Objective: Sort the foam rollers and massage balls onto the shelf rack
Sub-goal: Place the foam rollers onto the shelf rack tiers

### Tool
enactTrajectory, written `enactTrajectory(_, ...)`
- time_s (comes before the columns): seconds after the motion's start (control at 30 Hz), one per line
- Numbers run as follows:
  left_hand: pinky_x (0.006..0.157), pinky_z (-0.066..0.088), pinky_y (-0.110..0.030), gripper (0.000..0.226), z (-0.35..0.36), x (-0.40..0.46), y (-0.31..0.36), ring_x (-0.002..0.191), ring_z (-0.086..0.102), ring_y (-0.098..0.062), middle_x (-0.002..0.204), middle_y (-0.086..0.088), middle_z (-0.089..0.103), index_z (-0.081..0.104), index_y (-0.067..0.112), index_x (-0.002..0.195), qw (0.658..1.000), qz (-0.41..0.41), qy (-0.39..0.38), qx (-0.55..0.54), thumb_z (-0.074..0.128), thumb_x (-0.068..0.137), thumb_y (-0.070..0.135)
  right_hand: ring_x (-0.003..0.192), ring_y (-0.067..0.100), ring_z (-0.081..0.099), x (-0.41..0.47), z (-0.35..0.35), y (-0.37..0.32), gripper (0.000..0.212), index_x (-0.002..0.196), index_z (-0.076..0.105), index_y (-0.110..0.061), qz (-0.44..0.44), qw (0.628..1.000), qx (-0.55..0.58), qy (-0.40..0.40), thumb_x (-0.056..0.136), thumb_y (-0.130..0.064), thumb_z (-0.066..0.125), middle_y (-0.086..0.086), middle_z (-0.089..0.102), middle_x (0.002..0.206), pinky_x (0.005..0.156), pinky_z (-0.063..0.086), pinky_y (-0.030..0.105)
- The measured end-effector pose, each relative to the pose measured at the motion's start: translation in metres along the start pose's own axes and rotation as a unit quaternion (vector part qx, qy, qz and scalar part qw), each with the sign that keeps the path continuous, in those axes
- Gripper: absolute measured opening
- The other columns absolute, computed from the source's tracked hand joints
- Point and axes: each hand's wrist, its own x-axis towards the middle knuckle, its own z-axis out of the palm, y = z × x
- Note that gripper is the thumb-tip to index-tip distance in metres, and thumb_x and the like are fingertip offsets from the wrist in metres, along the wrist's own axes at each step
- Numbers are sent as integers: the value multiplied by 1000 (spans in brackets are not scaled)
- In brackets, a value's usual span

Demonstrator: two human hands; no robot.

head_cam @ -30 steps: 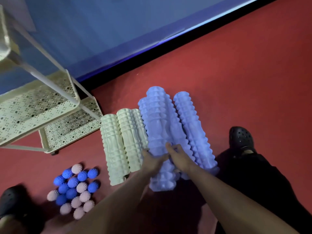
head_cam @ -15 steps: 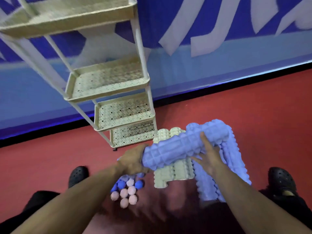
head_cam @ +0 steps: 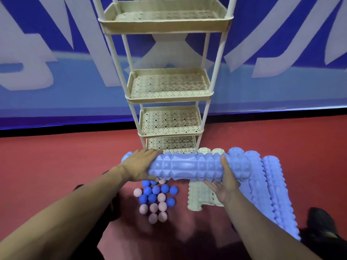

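I hold a light blue ridged foam roller point(head_cam: 193, 167) level in front of the cream shelf rack point(head_cam: 169, 96). My left hand point(head_cam: 140, 167) grips its left end and my right hand point(head_cam: 223, 182) grips it from below near the right end. Two more blue rollers point(head_cam: 270, 192) lie on the red floor at the right. Cream rollers point(head_cam: 201, 196) lie beside them, partly hidden by the held roller. A cluster of several blue and pink spiky massage balls point(head_cam: 155, 199) sits on the floor under my left hand. The rack's four perforated tiers hold nothing.
A blue and white wall banner point(head_cam: 56, 72) stands behind the rack. Red floor point(head_cam: 47, 166) spreads to the left and right. A black shoe point(head_cam: 323, 224) shows at the lower right.
I lifted the blue roller off the floor pile and turned it crosswise. My view rose from the floor to face the rack straight on.
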Motion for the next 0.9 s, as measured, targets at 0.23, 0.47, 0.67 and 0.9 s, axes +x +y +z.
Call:
enactTrajectory(0.23, 121, 7, -49, 101, 19, -16, 24, 147, 28, -26, 156, -3, 34, 33, 19, 152, 922, -266, 174, -222, 57, 76, 80, 100, 28, 72, -16, 22, 24, 82, 129, 41, -20, -32, 995, 51, 81, 69, -47, 90, 4, 70, 115, 73, 59, 62)
enactTrajectory(0.47, 77, 53, -34, 75, 25, 5, 89, 93, 69, -16, 109, -1, 72, 60, 13, 125, 472, -419, 63, -773, 76, 74, 65, 101, 22, 73, -34, 48, 50, 102, 138, 24, -26, -53, 988, 112, 89, 66, -49, 92, -1, 69, 122, 77, 60, 57)
enactTrajectory(0.67, 102, 51, -49, 67, 31, 37, 111, 113, 68, -26, 121, -9, 72, 69, 14, 124, 352, -295, 56, -886, 82, 73, 55, 107, 17, 72, -36, 50, 62, 76, 134, 57, -28, -51, 996, 73, 9, 69, -54, 86, -5, 74, 119, 86, 59, 49)
enactTrajectory(0.9, 87, 59, -46, 62, 72, 65, 105, 99, 69, -24, 111, -11, 74, 70, 10, 115, 342, -366, 40, -865, 81, 73, 54, 111, 19, 70, -6, 14, 52, 61, 124, 69, -29, -41, 996, 59, 59, 71, -59, 82, -4, 75, 115, 88, 59, 49)
